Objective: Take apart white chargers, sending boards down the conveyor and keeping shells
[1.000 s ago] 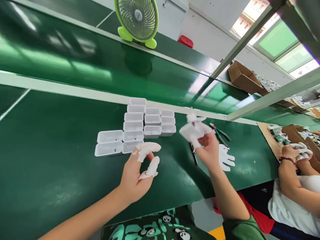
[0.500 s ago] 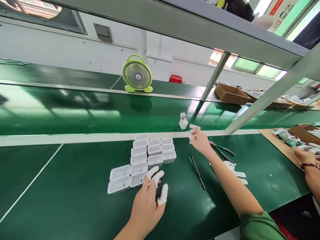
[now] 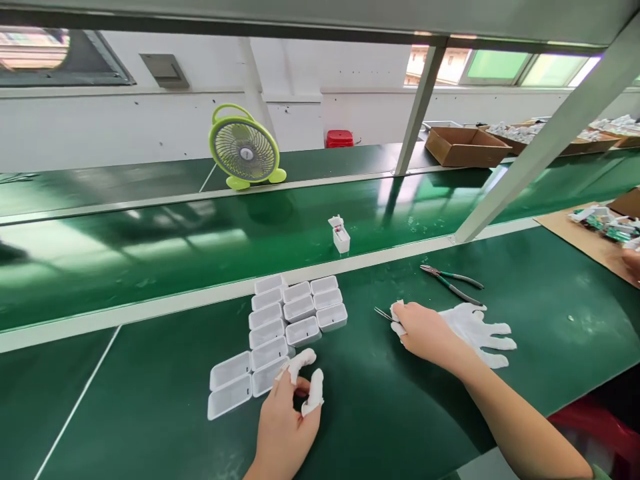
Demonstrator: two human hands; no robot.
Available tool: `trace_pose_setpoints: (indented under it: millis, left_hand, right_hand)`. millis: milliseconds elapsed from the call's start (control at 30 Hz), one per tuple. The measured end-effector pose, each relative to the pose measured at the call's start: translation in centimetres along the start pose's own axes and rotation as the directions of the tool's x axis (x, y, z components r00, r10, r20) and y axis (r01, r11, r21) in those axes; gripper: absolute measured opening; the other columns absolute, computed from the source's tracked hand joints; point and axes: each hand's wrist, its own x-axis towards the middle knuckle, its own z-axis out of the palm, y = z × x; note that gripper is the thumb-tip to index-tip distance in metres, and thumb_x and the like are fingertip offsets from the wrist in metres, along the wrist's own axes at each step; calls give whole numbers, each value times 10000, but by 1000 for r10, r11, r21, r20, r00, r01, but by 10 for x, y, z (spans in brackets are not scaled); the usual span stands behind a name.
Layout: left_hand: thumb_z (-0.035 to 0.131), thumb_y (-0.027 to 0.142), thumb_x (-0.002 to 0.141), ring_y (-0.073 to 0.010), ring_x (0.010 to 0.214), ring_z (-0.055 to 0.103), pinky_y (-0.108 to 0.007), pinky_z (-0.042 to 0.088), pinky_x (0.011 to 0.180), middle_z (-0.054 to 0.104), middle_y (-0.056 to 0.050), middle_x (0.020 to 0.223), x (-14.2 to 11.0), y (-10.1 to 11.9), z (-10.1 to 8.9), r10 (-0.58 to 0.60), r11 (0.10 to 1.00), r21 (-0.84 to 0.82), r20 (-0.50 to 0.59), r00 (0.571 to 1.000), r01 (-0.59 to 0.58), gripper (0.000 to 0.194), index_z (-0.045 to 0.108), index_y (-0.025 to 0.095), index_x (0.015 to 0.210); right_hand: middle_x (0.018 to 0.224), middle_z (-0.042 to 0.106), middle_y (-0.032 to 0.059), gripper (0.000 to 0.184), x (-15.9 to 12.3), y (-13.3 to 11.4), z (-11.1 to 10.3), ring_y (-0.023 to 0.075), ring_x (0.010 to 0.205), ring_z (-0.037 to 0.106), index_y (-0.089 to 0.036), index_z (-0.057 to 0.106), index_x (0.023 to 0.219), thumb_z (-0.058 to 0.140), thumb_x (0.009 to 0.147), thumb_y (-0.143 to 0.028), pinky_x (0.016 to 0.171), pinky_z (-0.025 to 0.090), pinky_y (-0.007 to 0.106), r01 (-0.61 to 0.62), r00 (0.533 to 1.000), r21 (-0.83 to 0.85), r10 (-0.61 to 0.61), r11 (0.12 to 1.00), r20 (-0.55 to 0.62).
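Note:
White finger cots cover fingertips of both hands. My right hand (image 3: 427, 337) has its fingers closed round the tweezers (image 3: 383, 313), low over the green table; only the thin tips stick out to the left. My left hand (image 3: 289, 417) holds nothing, its thumb and forefinger curved and apart beside the nearest of the white plastic boxes (image 3: 267, 353). Several such boxes stand in close rows, open side up. Partly behind my right wrist lies a white glove (image 3: 480, 333). Beyond it are green-handled cutting pliers (image 3: 453, 283), jaws to the left.
On the glossy green belt stands a small white box with a raised lid (image 3: 341, 237). A green fan (image 3: 245, 153) and a cardboard box (image 3: 465, 147) sit behind it. A slanted metal post (image 3: 530, 147) rises at right. Another person's hand (image 3: 631, 260) shows at the right edge.
My right hand has come back from near the lidded white box on the belt and closed on the tweezers. My left hand stays by the boxes, fingers more curled. The view has turned.

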Motion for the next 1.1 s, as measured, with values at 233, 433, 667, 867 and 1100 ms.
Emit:
trace_pose_setpoints:
  millis: [233, 433, 667, 867, 1100]
  left_hand:
    - [551, 297, 925, -162, 627, 657, -265, 565, 625, 638, 14, 728, 1, 8, -5, 96, 994, -62, 60, 994, -93, 315, 583, 230, 1232]
    - [551, 325, 919, -177, 623, 632, -295, 561, 643, 641, -6, 739, -1, 10, -7, 89, 995, -41, 34, 995, -88, 196, 625, 220, 1067]
    - [497, 416, 958, -200, 693, 655, -313, 547, 664, 660, -36, 800, -3, 21, -11, 13, 1000, -2, 39, 999, -13, 351, 605, 209, 1220]
    - [513, 433, 970, -196, 671, 652, -313, 542, 657, 669, -38, 789, -3, 19, -14, 2, 999, 40, 65, 998, -5, 331, 618, 224, 1204]
    - [521, 463, 961, -183, 678, 653, -294, 546, 640, 664, -27, 788, -2, 22, -15, -40, 999, 22, 102, 994, 38, 362, 614, 218, 1211]
  right_hand:
    - [787, 641, 40, 253, -3, -1, 5, 211, 669, 588, -144, 452, 1231, 383, 988, -140, 563, 286, 284, -8, 997, 123, 17, 992, -77]
    - [1151, 661, 136, 361, 0, -1, 6, 266, 1032, 636, -149, 517, 1217, 362, 925, -4, 755, 409, 310, 67, 985, 120, -47, 991, -168]
    - [1081, 690, 71, 239, -2, -3, 0, 220, 892, 678, -189, 553, 1149, 402, 985, -101, 655, 376, 278, 70, 993, 141, -56, 988, -101]
    - [991, 673, 84, 171, 3, 2, 2, 229, 830, 674, -167, 581, 1021, 527, 893, -67, 580, 317, 280, 33, 997, 151, -22, 988, -72]
    - [1001, 667, 79, 278, 7, 1, 5, 202, 812, 662, -171, 593, 1108, 492, 885, -38, 573, 298, 269, 106, 990, 148, -91, 983, -105]
